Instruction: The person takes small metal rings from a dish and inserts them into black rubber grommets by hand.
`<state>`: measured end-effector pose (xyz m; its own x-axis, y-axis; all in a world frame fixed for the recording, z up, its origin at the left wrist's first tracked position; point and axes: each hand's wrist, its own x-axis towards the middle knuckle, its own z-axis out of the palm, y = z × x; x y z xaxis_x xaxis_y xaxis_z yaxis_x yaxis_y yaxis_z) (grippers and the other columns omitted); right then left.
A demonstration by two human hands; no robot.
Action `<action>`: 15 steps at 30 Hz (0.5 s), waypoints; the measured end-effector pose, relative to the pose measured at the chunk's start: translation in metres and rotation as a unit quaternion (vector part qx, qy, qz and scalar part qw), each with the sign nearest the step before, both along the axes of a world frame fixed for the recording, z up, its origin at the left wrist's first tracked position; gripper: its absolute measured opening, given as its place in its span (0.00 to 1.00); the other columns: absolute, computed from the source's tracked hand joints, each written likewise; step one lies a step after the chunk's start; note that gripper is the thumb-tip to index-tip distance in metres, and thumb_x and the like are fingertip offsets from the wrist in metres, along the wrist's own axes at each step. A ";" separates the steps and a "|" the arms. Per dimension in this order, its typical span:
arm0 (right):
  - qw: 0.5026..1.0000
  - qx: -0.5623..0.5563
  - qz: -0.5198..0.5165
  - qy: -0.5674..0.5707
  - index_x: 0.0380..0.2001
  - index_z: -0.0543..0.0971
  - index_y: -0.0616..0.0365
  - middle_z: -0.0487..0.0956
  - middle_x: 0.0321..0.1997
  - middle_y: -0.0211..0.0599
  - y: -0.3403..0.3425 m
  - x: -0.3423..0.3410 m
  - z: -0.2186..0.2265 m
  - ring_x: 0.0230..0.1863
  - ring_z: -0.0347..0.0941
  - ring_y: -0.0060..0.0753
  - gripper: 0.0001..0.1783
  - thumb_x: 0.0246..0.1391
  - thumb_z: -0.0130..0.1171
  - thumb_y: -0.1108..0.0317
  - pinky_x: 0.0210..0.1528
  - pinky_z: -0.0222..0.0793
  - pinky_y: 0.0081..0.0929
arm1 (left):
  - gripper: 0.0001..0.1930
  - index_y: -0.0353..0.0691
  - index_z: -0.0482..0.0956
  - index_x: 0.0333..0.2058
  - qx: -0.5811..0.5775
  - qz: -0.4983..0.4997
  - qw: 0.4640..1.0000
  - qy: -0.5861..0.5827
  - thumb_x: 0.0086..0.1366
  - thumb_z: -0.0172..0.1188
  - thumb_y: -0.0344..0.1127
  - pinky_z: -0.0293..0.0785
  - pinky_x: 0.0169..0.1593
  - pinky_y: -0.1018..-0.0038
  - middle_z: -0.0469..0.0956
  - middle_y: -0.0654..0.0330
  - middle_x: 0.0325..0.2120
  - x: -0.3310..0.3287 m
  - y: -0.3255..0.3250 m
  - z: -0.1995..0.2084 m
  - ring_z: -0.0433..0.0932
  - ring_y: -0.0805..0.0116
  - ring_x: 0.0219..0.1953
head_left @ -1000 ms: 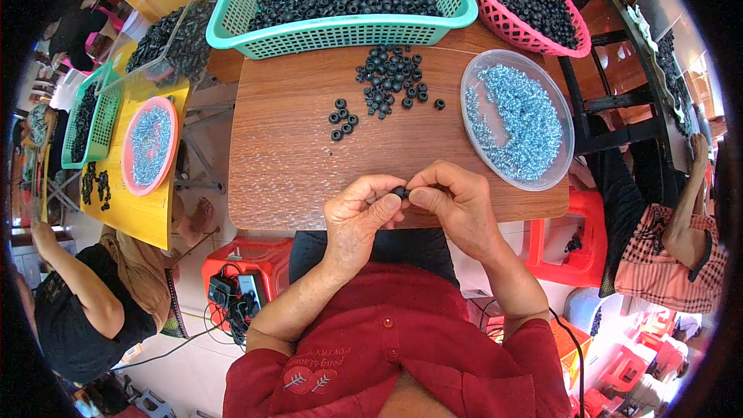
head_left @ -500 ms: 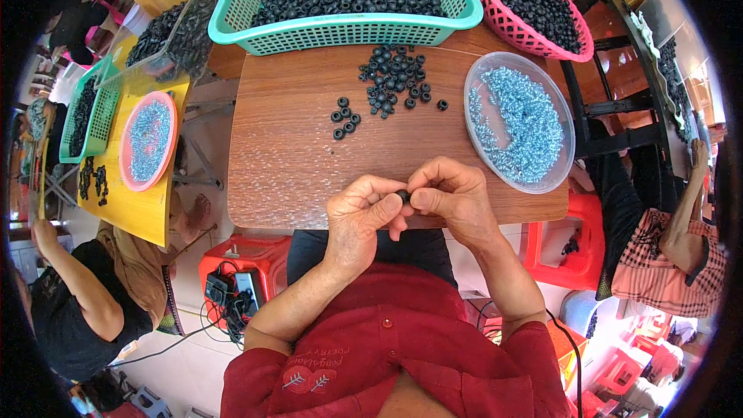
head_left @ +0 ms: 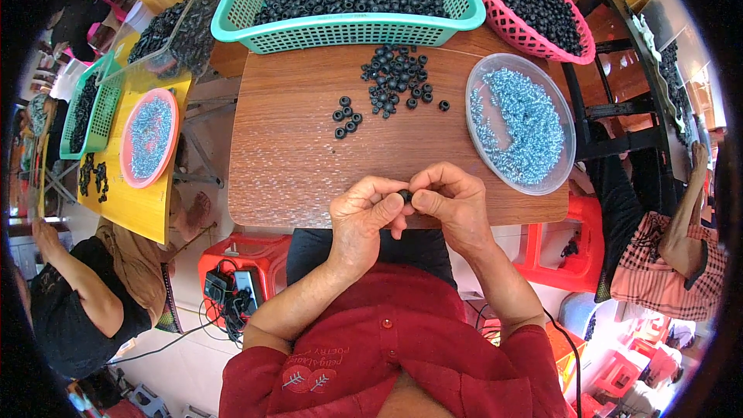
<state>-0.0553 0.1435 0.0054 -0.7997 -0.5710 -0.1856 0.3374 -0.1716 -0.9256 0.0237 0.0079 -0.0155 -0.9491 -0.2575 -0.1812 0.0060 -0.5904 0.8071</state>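
Observation:
Just above the table's near edge, my left hand pinches a small black round piece between thumb and fingers. My right hand is closed as well, its thumb and forefinger pressed against the same piece from the right. Whether a smaller part sits between the right fingertips is hidden. Farther out on the brown wooden table lies a loose pile of black round pieces with holes in them. A smaller cluster is left of it. A clear round dish holds many tiny shiny blue parts.
A teal basket of black pieces stands at the far edge, with a pink basket of them to its right. Red stools flank me below. Co-workers sit at both sides. A yellow table stands left.
The whole view has shifted very slightly. Both hands keep their pinch on the black piece, with hardly any visible movement of the fingers.

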 end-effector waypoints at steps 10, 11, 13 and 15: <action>0.993 -0.021 0.048 -0.110 0.38 0.75 0.65 0.77 0.30 0.34 -0.001 -0.001 0.004 0.30 0.74 0.23 0.12 0.51 0.61 0.71 0.33 0.74 0.22 | 0.08 0.31 0.75 0.38 0.028 0.000 1.000 -0.001 0.63 0.56 0.29 0.71 0.22 0.82 0.78 0.53 0.25 -0.001 0.003 0.002 0.73 0.76 0.21; 0.992 -0.031 0.045 -0.117 0.38 0.75 0.66 0.77 0.28 0.35 -0.002 -0.001 0.006 0.29 0.74 0.25 0.09 0.53 0.58 0.74 0.32 0.75 0.25 | 0.08 0.31 0.75 0.38 0.028 0.000 1.000 -0.001 0.63 0.56 0.29 0.71 0.22 0.82 0.78 0.53 0.25 -0.001 0.004 0.002 0.73 0.76 0.21; 0.993 -0.047 0.055 -0.091 0.37 0.75 0.64 0.76 0.33 0.34 -0.001 -0.001 0.003 0.30 0.73 0.23 0.11 0.51 0.60 0.71 0.34 0.75 0.22 | 0.07 0.31 0.76 0.38 0.014 0.019 1.000 0.018 0.63 0.56 0.28 0.70 0.21 0.82 0.78 0.53 0.25 0.000 0.007 0.003 0.72 0.76 0.20; 0.994 -0.060 0.061 -0.066 0.37 0.76 0.63 0.75 0.38 0.34 -0.001 -0.002 0.001 0.31 0.73 0.22 0.13 0.50 0.63 0.68 0.35 0.75 0.20 | 0.07 0.31 0.76 0.37 0.008 0.020 0.999 0.025 0.63 0.57 0.28 0.69 0.21 0.83 0.77 0.54 0.24 -0.001 0.007 0.001 0.72 0.76 0.20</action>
<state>-0.0573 0.1420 0.0061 -0.6959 -0.6871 -0.2088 0.4801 -0.2290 -0.8468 0.0223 0.0153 -0.0143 -0.9460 -0.2931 -0.1388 0.0699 -0.6023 0.7952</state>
